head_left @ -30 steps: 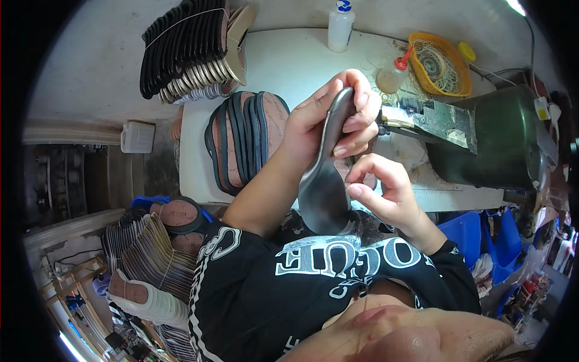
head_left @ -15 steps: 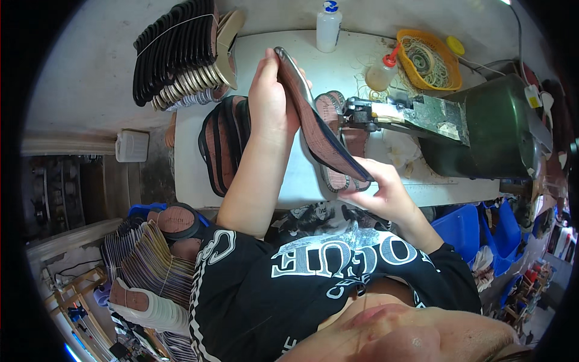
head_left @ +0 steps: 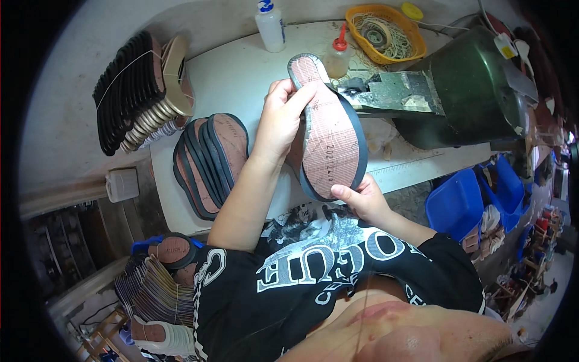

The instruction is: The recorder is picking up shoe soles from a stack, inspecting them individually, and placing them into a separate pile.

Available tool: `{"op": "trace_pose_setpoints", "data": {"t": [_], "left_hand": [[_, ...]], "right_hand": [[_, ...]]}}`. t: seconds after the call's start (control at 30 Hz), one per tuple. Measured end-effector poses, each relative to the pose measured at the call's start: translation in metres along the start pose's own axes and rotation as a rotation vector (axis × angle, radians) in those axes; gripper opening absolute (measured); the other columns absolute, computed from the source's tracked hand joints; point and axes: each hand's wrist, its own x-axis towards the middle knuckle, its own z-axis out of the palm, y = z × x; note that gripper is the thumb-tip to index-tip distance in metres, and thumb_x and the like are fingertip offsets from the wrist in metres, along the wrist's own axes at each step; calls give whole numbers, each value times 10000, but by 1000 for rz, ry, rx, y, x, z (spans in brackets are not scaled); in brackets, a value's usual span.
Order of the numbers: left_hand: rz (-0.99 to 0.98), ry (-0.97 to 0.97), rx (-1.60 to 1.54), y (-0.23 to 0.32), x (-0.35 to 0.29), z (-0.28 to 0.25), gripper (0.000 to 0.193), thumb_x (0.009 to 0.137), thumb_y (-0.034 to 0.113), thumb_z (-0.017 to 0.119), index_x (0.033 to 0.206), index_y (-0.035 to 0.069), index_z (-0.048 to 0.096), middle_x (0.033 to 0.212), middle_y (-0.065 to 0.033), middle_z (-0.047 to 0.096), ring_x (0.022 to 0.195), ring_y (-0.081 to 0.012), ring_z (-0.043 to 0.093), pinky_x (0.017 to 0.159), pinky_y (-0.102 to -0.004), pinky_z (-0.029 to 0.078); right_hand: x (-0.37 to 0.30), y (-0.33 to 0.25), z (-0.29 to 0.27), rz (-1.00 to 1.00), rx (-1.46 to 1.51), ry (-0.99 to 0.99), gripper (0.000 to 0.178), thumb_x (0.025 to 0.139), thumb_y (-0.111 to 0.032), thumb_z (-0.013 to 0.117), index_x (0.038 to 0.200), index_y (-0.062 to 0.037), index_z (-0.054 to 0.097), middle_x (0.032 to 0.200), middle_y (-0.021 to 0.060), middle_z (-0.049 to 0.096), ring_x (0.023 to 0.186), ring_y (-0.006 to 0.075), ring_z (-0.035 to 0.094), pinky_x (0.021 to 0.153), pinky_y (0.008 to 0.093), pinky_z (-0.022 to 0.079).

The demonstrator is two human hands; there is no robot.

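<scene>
1. Holds a shoe sole (head_left: 335,136) raised over the worktop (head_left: 226,66), between both hands, pink face toward the wearer, narrow end pointing away, broad end near.
2. Pinches the narrower part with the left grip (head_left: 284,117): thumb laid on the pink face, other fingers mostly hidden.
3. Pinches the broad end with the right grip (head_left: 360,198): thumb on the pink face at the edge, fingers underneath, mostly out of sight.
4. Shows a dark rim around the sole and dark printed marks along its middle.
5. Overlaps, in this view, the arm of a green machine (head_left: 467,96) to the right; cannot tell whether touching.
6. To the left, on the worktop: sole stack (head_left: 232,136), pink faces and dark edges, leaning together.
7. Farther left: tied bundle (head_left: 129,90) of black and cream pieces.
8. Toward the far side: white bottle (head_left: 271,30) with blue cap, squeeze bottle (head_left: 338,61) with red nozzle, yellow basket (head_left: 395,59) holding pale string.
9. Lower right, beyond the worktop: blue bin (head_left: 455,202). Lower left: more bundled soles (head_left: 158,292).
</scene>
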Motion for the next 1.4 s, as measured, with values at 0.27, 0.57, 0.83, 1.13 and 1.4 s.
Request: {"op": "trace_pose_setpoints", "data": {"t": [0.27, 0.57, 0.83, 1.13, 1.4], "left_hand": [[255, 52, 432, 2, -9, 11, 248, 806, 232, 688, 886, -1, 660, 908, -72, 499, 942, -196, 454, 860, -299, 382], [150, 13, 491, 3, 2, 8, 309, 777, 292, 724, 739, 6, 614, 848, -67, 484, 877, -191, 446, 793, -302, 392], [-199, -39, 450, 34, 30, 2, 276, 839, 240, 704, 936, -6, 626, 869, -50, 662, 768, -91, 593, 721, -222, 469], [-276, 21, 778, 47, 67, -52, 582, 811, 474, 676, 1108, -19, 596, 1179, -131, 593, 1148, -196, 494, 1025, -325, 309], [-270, -30, -271, 52, -5, -16, 450, 893, 70, 585, 1294, -22, 403, 1066, -173, 630, 916, -247, 647, 818, -380, 550]], "right_hand": [[-10, -6, 7, 130, -31, -61, 236, 922, -131, 605, 1091, 32, 629, 1028, 91, 669, 937, 134, 615, 848, 279, 480], [-18, -7, 0, 91, 1, -41, 217, 937, -101, 567, 1078, 54, 626, 1003, 105, 678, 926, 150, 634, 840, 282, 494], [9, -26, 4, -48, 77, 54, 241, 940, -137, 553, 1047, 64, 631, 963, 123, 684, 872, 162, 655, 806, 294, 515], [55, -38, 5, -50, 120, 51, 205, 934, -167, 578, 925, 27, 642, 831, 74, 675, 733, 113, 621, 683, 254, 492], [47, -37, 10, 13, -150, -101, 172, 911, -155, 636, 942, 13, 658, 834, -15, 642, 735, 30, 543, 638, 197, 442]]}}
